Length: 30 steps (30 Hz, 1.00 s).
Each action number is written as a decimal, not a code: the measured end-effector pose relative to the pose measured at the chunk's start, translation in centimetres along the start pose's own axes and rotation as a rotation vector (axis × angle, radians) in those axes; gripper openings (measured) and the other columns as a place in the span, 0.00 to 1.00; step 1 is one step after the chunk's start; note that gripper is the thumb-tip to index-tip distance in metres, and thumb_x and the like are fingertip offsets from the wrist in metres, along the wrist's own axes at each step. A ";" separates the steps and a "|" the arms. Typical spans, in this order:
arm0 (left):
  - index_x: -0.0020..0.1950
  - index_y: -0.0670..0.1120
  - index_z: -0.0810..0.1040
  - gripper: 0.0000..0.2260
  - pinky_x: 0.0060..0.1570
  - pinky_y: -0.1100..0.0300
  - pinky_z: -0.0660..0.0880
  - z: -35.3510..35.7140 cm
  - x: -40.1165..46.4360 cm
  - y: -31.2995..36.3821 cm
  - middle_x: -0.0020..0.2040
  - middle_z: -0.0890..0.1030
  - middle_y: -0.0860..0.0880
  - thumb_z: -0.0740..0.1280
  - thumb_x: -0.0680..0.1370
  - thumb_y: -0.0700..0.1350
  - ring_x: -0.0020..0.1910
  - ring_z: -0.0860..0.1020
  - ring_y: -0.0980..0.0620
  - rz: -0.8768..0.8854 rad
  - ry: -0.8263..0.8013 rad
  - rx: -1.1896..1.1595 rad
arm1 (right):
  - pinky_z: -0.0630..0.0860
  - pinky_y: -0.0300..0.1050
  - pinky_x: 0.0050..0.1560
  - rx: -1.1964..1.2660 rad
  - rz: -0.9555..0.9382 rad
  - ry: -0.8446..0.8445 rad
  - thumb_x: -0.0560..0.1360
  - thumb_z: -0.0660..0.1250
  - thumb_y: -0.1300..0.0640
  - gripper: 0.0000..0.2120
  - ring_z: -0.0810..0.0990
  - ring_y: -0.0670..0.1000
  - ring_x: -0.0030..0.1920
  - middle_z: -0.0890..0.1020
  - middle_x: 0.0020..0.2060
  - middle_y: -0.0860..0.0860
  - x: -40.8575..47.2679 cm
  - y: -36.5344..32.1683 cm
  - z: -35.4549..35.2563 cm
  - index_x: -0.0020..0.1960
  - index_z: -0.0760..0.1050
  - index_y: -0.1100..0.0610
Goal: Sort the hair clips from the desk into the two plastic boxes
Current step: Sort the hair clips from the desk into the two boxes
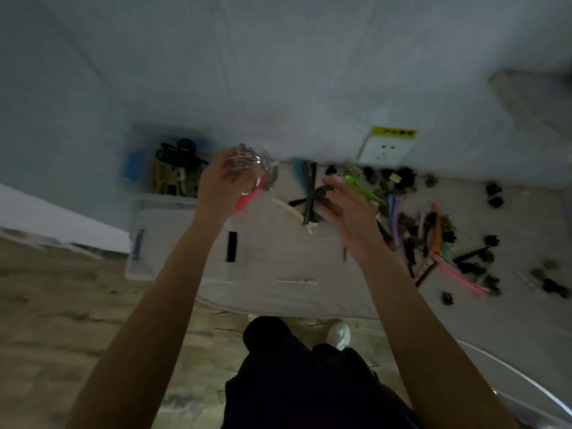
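I am gripping a bunch of silvery metal hair clips [247,159] in my left hand [218,188]; my right hand [346,209] is opening, empty. The far clear plastic box [173,168], at ten o'clock, is partly filling; the near clear plastic box [145,243] is looking nearly bare, and at three o'clock many coloured and dark clips [433,236] are waiting on the pale desk [278,267].

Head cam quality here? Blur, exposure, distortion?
Head view: dim and underexposed; motion blur smears the left hand with its clear plastic hair clip and the right hand; the dark scattered clips are soft; the wide lens bows the desk edge.

green clip [360,188] | red clip [247,199] | orange clip [435,233] | yellow-topped socket [388,147]
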<state>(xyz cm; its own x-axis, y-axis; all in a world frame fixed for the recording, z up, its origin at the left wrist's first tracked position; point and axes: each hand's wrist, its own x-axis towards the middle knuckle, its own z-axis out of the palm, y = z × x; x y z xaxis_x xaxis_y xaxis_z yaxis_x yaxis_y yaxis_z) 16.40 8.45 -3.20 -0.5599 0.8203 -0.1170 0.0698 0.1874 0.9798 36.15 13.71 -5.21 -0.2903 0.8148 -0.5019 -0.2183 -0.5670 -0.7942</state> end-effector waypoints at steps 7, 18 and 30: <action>0.57 0.42 0.77 0.15 0.40 0.77 0.71 -12.4 4.5 1.8 0.49 0.79 0.47 0.72 0.71 0.40 0.43 0.79 0.59 0.137 0.195 0.342 | 0.78 0.44 0.56 -0.086 -0.150 -0.147 0.76 0.64 0.66 0.09 0.82 0.48 0.43 0.83 0.41 0.51 1.8 -0.4 11.3 0.55 0.74 0.57; 0.70 0.46 0.68 0.25 0.60 0.55 0.70 -16.9 7.4 -3.0 0.65 0.76 0.44 0.69 0.74 0.46 0.63 0.74 0.46 0.125 -0.495 1.025 | 0.74 0.39 0.53 -0.824 -0.403 -0.185 0.72 0.70 0.58 0.17 0.78 0.47 0.49 0.81 0.48 0.52 4.5 1.8 20.3 0.60 0.74 0.58; 0.61 0.47 0.76 0.14 0.52 0.56 0.71 -17.3 5.6 -5.0 0.57 0.79 0.46 0.65 0.77 0.47 0.57 0.74 0.47 0.379 -0.236 0.966 | 0.63 0.50 0.55 -1.688 -0.620 0.194 0.71 0.62 0.36 0.24 0.69 0.58 0.56 0.75 0.54 0.56 5.6 5.6 20.1 0.53 0.75 0.55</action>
<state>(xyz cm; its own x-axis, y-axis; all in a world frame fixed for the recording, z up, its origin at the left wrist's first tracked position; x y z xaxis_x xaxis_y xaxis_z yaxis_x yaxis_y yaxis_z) -1.41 2.76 -5.90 -0.1971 0.9796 0.0393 0.8898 0.1619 0.4266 14.54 12.62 -5.57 -0.4156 0.9086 0.0406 0.8748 0.4116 -0.2554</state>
